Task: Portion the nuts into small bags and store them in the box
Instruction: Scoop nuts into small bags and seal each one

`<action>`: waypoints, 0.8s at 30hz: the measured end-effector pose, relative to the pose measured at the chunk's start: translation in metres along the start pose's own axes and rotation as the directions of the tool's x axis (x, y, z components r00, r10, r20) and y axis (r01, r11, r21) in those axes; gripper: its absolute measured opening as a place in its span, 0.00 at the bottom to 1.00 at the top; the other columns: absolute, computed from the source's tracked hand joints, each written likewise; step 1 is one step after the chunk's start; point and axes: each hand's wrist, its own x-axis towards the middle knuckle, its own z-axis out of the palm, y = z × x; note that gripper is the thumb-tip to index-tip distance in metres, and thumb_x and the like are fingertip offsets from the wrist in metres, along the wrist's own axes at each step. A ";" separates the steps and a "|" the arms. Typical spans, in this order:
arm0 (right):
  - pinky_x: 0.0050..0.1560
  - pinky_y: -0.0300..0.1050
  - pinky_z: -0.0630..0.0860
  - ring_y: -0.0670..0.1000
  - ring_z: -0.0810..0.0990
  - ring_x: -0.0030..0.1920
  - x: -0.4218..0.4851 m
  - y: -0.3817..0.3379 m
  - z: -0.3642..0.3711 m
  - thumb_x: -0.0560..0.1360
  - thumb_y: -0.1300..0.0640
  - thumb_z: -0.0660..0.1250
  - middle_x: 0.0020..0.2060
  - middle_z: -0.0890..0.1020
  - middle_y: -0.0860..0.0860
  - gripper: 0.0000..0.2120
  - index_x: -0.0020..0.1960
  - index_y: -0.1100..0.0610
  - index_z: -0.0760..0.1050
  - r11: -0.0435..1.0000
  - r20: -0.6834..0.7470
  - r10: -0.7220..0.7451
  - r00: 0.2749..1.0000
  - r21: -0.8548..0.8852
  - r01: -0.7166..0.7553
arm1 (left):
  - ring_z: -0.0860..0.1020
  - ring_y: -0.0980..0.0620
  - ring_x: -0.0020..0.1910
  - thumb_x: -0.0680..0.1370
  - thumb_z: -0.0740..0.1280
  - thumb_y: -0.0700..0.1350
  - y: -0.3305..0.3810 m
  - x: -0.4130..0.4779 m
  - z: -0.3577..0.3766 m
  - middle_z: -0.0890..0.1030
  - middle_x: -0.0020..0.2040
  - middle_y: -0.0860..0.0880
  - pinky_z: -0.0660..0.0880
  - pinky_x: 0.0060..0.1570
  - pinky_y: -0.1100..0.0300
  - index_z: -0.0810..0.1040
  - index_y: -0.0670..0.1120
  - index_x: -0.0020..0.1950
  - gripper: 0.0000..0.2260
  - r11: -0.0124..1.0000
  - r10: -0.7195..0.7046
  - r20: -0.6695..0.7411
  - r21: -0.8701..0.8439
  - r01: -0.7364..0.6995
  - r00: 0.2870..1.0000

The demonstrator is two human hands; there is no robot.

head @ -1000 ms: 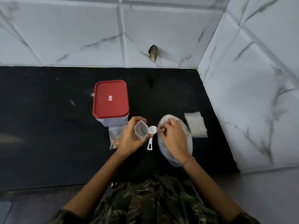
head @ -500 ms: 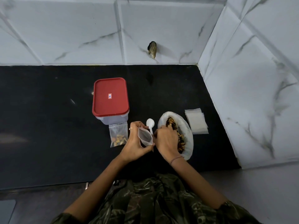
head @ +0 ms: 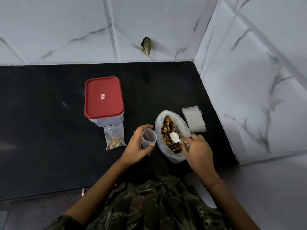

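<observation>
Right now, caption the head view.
Left hand holds an open small bag; right hand holds a white spoon over the nuts.

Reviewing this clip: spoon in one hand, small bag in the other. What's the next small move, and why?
Probably dig the spoon into the nuts and lift a scoop. The right hand holds it over the large bag, bowl looking empty; the left hand holds the small bag open and empty alongside.

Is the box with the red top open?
No, the red lid sits flat on the box, covering its whole top.
</observation>
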 end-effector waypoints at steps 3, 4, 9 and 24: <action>0.28 0.41 0.68 0.49 0.72 0.32 -0.004 -0.003 0.010 0.71 0.57 0.72 0.31 0.77 0.50 0.04 0.39 0.57 0.82 0.992 -0.009 -0.015 1.000 -0.128 0.014 | 0.70 0.58 0.63 0.71 0.70 0.56 -0.002 0.000 0.003 0.73 0.63 0.56 0.69 0.62 0.54 0.66 0.60 0.69 0.27 0.994 0.025 -0.015 0.109 -0.023 1.000; 0.27 0.41 0.67 0.48 0.72 0.32 -0.003 -0.004 0.013 0.70 0.57 0.72 0.31 0.76 0.50 0.05 0.38 0.57 0.81 0.990 -0.009 0.005 1.000 -0.140 -0.006 | 0.70 0.57 0.62 0.71 0.68 0.60 -0.003 -0.001 0.003 0.72 0.62 0.57 0.68 0.61 0.52 0.65 0.63 0.68 0.27 0.982 0.025 -0.038 0.189 -0.017 0.999; 0.34 0.38 0.69 0.49 0.75 0.41 0.014 -0.007 0.024 0.77 0.55 0.63 0.41 0.79 0.52 0.09 0.48 0.58 0.80 0.990 0.033 0.099 0.995 -0.101 -0.095 | 0.69 0.58 0.61 0.70 0.68 0.63 -0.005 -0.002 0.005 0.72 0.60 0.56 0.69 0.59 0.58 0.65 0.66 0.67 0.27 0.988 -0.020 -0.030 0.155 0.024 0.999; 0.35 0.35 0.68 0.46 0.76 0.41 0.062 0.006 0.015 0.78 0.52 0.62 0.41 0.79 0.50 0.11 0.53 0.56 0.79 0.971 0.297 0.181 0.938 0.094 -0.218 | 0.75 0.57 0.62 0.73 0.72 0.50 -0.002 0.001 0.025 0.78 0.60 0.55 0.73 0.62 0.56 0.74 0.49 0.66 0.22 1.000 -0.001 0.129 -0.024 0.004 0.992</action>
